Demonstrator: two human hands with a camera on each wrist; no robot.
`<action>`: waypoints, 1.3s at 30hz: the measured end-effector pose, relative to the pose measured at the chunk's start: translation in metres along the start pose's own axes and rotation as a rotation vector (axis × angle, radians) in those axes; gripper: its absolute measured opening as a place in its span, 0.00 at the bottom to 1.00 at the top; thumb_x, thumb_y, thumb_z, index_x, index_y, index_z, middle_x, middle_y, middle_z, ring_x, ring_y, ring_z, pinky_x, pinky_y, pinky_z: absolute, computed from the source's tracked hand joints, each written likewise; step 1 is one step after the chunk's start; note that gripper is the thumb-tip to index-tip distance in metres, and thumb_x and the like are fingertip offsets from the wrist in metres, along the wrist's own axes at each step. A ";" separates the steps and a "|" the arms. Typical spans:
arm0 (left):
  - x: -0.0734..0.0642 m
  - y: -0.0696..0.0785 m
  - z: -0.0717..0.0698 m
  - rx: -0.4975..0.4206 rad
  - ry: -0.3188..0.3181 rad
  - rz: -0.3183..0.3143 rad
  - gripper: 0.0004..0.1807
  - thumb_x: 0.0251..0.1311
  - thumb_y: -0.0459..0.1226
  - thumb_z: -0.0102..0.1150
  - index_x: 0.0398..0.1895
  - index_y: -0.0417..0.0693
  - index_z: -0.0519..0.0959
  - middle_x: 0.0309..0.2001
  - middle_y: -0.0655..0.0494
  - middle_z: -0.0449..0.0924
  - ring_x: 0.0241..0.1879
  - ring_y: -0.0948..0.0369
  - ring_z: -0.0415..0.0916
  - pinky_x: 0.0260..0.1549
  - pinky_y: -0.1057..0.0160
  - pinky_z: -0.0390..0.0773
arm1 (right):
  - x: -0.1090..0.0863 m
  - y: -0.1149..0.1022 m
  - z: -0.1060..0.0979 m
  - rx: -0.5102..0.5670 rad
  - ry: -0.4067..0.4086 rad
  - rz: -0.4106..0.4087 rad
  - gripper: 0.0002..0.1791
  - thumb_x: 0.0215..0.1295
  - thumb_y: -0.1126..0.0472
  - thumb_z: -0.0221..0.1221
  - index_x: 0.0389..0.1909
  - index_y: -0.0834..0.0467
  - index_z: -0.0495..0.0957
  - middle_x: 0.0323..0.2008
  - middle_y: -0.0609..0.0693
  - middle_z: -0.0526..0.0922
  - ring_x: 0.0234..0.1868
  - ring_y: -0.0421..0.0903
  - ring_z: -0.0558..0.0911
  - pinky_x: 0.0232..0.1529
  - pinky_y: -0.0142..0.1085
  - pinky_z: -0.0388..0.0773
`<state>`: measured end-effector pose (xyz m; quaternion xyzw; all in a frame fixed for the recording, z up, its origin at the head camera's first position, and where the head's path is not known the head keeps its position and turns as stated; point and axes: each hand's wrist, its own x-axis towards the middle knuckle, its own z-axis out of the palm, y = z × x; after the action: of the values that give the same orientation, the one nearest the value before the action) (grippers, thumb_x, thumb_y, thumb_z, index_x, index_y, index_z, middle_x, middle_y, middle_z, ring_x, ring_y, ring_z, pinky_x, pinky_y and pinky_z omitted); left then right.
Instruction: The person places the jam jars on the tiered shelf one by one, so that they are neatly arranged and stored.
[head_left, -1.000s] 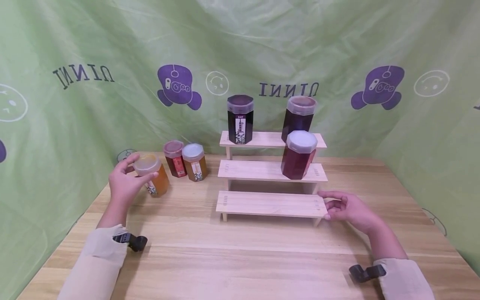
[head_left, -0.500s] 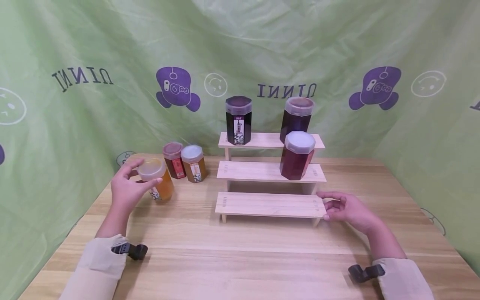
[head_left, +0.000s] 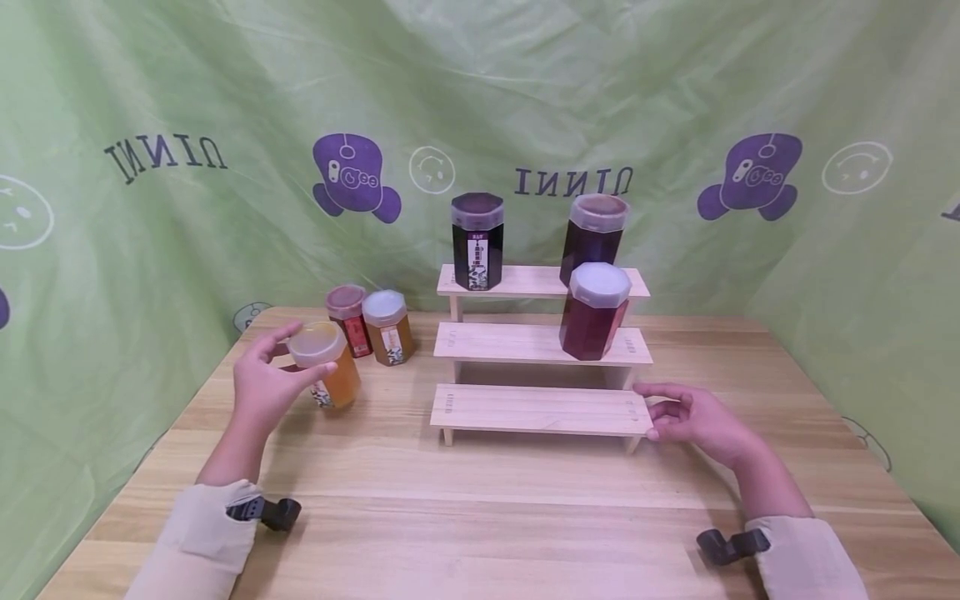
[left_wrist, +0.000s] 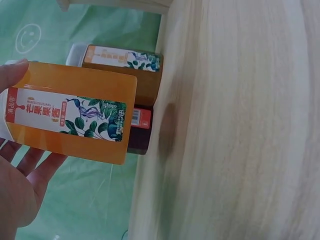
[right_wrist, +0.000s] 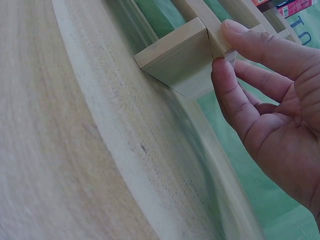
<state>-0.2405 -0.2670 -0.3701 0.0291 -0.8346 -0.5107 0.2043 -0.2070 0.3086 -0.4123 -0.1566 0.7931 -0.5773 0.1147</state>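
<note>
Jar [left_wrist: 70, 115] sits between left fingers [left_wrist: 47, 169] gripping it by its lid [head_left: 318, 340]; right fingers [right_wrist: 231, 92] pinch the bottom shelf [head_left: 540, 410].

Grn cloth bkdrp [head_left: 480, 83], wd tbl [head_left: 465, 517]

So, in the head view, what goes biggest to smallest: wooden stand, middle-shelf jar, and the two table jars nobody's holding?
1. Wooden stand
2. Middle-shelf jar
3. Amber table jar and red table jar: they look too alike to rank.
</note>
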 end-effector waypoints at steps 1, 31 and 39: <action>-0.001 0.001 0.001 0.001 0.001 0.003 0.44 0.41 0.41 0.81 0.66 0.45 0.72 0.59 0.49 0.71 0.50 0.59 0.69 0.38 0.76 0.79 | 0.000 0.000 0.000 -0.002 0.000 -0.002 0.41 0.53 0.73 0.67 0.66 0.77 0.59 0.44 0.66 0.79 0.43 0.44 0.81 0.43 0.32 0.82; -0.013 0.049 0.017 -0.044 -0.063 0.050 0.44 0.38 0.42 0.82 0.63 0.45 0.74 0.58 0.51 0.74 0.50 0.59 0.70 0.40 0.70 0.81 | 0.000 0.003 -0.001 0.022 -0.015 -0.039 0.38 0.54 0.75 0.66 0.65 0.77 0.60 0.47 0.59 0.80 0.44 0.44 0.82 0.42 0.34 0.82; -0.013 0.063 0.022 -0.079 -0.081 0.069 0.43 0.38 0.40 0.82 0.62 0.45 0.75 0.58 0.51 0.74 0.50 0.58 0.72 0.40 0.69 0.81 | 0.001 0.004 -0.001 0.008 -0.002 -0.015 0.39 0.52 0.73 0.67 0.65 0.76 0.61 0.48 0.61 0.79 0.44 0.45 0.82 0.43 0.34 0.82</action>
<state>-0.2265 -0.2149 -0.3288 -0.0286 -0.8220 -0.5365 0.1888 -0.2087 0.3107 -0.4157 -0.1626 0.7895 -0.5811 0.1116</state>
